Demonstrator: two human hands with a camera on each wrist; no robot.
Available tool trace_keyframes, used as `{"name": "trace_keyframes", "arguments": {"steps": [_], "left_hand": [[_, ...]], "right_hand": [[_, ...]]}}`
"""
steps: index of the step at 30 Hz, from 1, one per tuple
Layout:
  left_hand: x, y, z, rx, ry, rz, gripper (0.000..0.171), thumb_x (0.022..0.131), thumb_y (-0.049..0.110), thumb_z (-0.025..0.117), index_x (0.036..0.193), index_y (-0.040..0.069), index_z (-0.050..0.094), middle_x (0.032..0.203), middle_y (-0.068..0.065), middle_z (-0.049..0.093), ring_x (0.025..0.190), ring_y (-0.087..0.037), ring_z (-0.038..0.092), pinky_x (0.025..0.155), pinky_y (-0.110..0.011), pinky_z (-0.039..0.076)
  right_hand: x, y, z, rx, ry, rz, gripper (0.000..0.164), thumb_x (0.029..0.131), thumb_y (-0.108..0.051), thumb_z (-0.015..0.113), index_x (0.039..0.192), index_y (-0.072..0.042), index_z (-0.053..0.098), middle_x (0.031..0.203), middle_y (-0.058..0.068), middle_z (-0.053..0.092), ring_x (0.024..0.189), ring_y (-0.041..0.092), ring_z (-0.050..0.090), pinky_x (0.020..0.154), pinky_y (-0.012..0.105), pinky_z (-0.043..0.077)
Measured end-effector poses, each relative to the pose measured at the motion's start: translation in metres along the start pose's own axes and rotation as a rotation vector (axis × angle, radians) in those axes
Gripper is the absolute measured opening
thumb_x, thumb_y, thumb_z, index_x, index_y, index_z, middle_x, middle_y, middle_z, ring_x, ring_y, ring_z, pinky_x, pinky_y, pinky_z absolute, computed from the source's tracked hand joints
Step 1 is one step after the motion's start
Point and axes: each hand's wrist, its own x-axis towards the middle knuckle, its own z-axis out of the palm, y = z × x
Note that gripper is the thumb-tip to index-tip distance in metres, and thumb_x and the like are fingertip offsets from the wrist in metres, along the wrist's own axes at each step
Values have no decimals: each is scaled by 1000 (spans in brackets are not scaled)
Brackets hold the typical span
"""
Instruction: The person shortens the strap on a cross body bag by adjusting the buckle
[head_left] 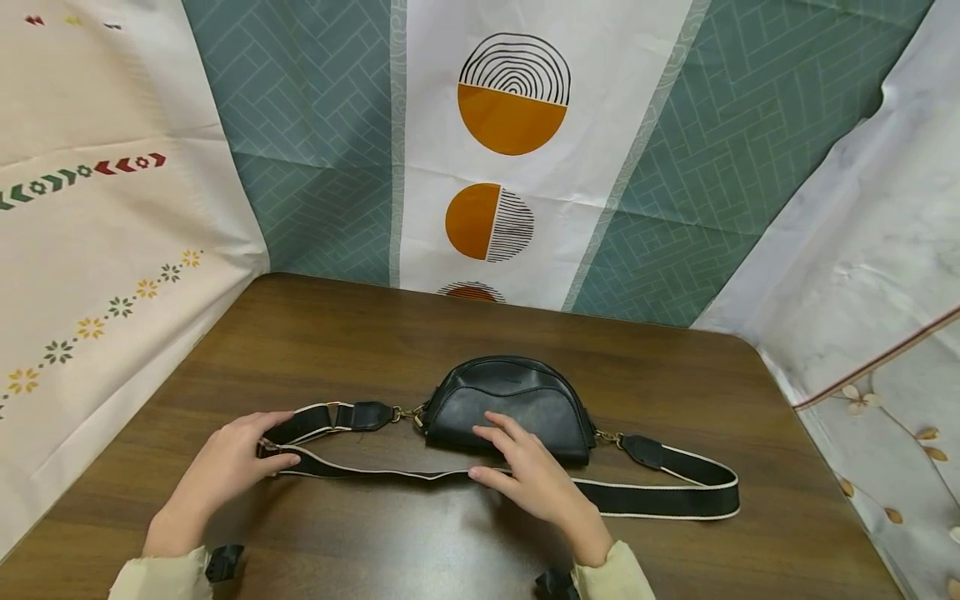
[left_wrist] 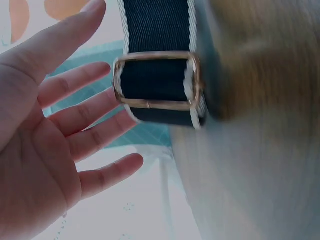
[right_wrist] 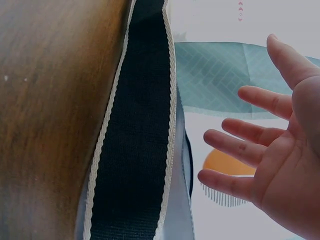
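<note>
A black half-moon handbag (head_left: pixel 517 404) stands on the wooden table, its flap edged with a wavy seam. Its black strap (head_left: pixel 667 502) with white edging hangs from metal clasps at both sides and loops round in front of it. My left hand (head_left: pixel 225 465) is at the strap's left bend, thumb and fingers apart on either side of it. Close by those fingertips, the left wrist view has a gold-coloured slider buckle (left_wrist: pixel 150 104) on the strap. My right hand (head_left: pixel 538 479), fingers spread and holding nothing, hovers over the front strap and overlaps the bag's lower front.
The brown wooden table (head_left: pixel 360 333) has rounded far corners. Patterned cloths hang round it: a cream one (head_left: pixel 97 250) at left, a green and white one (head_left: pixel 322 167) behind, and a pale one (head_left: pixel 885 250) at right.
</note>
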Motion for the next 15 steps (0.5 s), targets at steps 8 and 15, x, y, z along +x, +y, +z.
{"name": "trace_keyframes", "arguments": {"steps": [8, 15], "left_hand": [[-6, -9, -6, 19, -5, 0, 51, 64, 16, 77, 108, -3, 60, 104, -23, 58, 96, -44, 50, 78, -55, 37], [-9, -16, -6, -35, -26, 5, 49, 63, 10, 77, 106, -6, 60, 103, -23, 58, 97, -44, 50, 80, -54, 37]], "right_hand": [[-1, 0, 1, 1, -11, -17, 52, 87, -43, 52, 125, -8, 50, 134, 13, 38, 116, 24, 43, 89, 48, 35], [-1, 0, -1, -10, -22, -10, 51, 88, -43, 51, 125, -8, 50, 134, 12, 39, 115, 23, 44, 89, 47, 36]]}}
